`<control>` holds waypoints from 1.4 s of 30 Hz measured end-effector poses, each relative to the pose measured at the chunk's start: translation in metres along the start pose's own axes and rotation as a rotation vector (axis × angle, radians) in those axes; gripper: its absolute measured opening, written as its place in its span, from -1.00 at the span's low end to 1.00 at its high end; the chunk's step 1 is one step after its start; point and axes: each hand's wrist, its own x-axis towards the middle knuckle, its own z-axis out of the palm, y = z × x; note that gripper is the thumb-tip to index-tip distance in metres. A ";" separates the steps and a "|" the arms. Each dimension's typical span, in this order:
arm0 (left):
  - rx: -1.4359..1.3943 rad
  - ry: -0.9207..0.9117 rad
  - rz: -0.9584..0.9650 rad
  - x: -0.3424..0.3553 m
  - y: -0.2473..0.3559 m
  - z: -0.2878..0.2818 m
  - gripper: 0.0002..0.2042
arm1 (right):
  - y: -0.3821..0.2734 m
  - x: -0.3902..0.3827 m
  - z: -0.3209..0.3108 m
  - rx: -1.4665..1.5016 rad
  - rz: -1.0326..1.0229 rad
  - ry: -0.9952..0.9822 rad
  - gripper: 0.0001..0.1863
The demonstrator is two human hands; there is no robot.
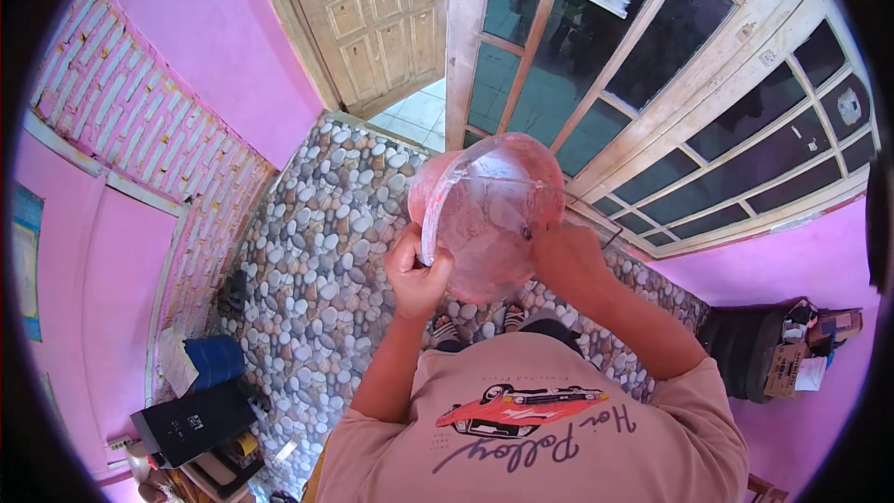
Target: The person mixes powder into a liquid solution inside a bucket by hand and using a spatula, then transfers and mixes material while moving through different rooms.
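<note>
I hold a clear plastic bag filled with pale pinkish liquid up in front of my chest. My left hand grips the bag's left side, fingers closed around the gathered plastic and a thin whitish strip near its edge. My right hand clasps the bag's right side. The bag bulges round and hides part of both hands' fingers. Below the bag, my feet in sandals stand on the pebble-patterned floor.
A wooden panelled door stands open ahead beside a wooden-framed glass wall. Pink walls enclose the room. At lower left sit a blue container and a black box. Cardboard boxes and clutter lie at right.
</note>
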 end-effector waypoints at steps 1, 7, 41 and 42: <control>0.003 0.002 -0.006 -0.001 -0.002 -0.005 -0.76 | -0.008 -0.003 -0.001 -0.019 -0.039 -0.069 -0.73; 0.050 0.020 -0.043 -0.010 -0.012 -0.025 -0.74 | -0.035 -0.013 -0.013 0.067 -0.129 -0.175 -0.84; 0.193 0.000 -0.050 -0.020 -0.001 -0.020 -0.78 | -0.018 0.005 0.017 0.512 0.030 -0.130 -0.64; 0.187 -0.016 -0.041 -0.018 0.000 -0.020 -0.78 | -0.021 0.006 0.020 0.509 0.029 -0.129 -0.64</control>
